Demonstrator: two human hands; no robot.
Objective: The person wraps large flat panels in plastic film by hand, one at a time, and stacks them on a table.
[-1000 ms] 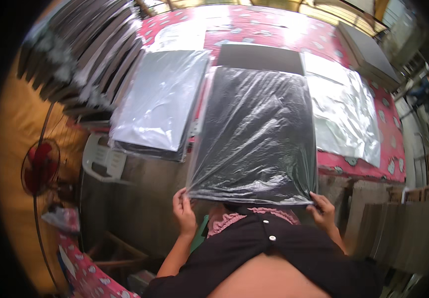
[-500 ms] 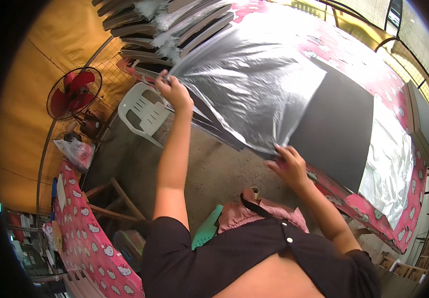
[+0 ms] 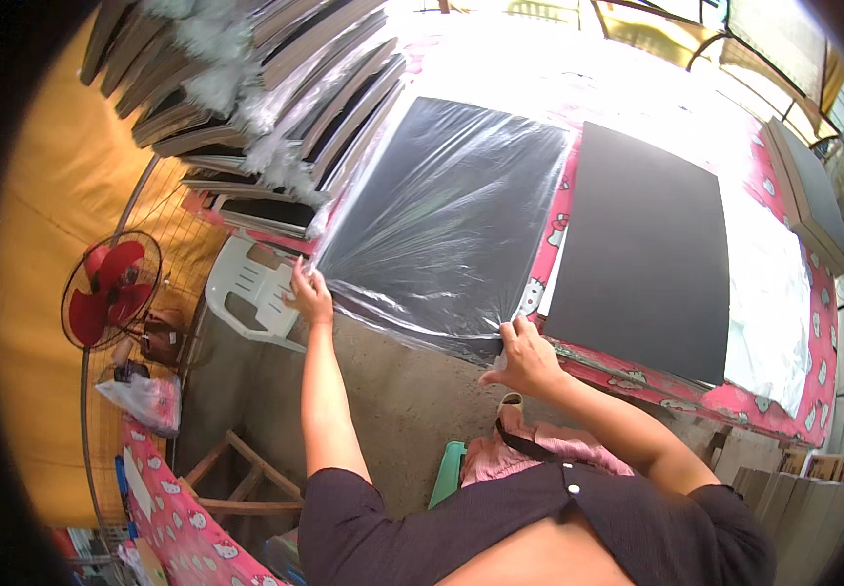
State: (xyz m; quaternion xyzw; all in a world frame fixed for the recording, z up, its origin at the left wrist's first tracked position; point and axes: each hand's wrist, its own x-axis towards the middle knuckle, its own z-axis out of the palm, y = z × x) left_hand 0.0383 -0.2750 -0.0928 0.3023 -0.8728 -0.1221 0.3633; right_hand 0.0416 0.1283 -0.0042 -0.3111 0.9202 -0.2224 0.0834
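Gripping the near edge of a large dark rectangular board sleeved in clear crinkled plastic film (image 3: 456, 220), both hands are working in the middle of the frame. The left hand (image 3: 310, 295) is pinching the lower-left corner of the wrapped board, fingers closed on the film and edge; the right hand (image 3: 527, 357) is clamping the lower-right corner, thumb on top, fingers curled under. The wrapped board is lying centre frame, its far part resting on the tabletop covered with a pink patterned cloth (image 3: 734, 398), its near edge overhanging toward the person.

Handling, as judged: the board looks stiff and flat, light enough for two hands yet broad and awkward; the film is thin, soft and slippery, likely to slide over the board or tear if pulled alone. Best hold is at two corners of one edge, pinching board and film together, as both hands are now doing.

To the right a bare matt black rectangular board (image 3: 648, 254) is lying on the same tabletop, just beside the wrapped one. At upper left a fanned stack of similar plastic-wrapped boards (image 3: 246, 88) is leaning. At left are standing a white plastic chair (image 3: 246, 293) and a red electric fan (image 3: 109, 293).
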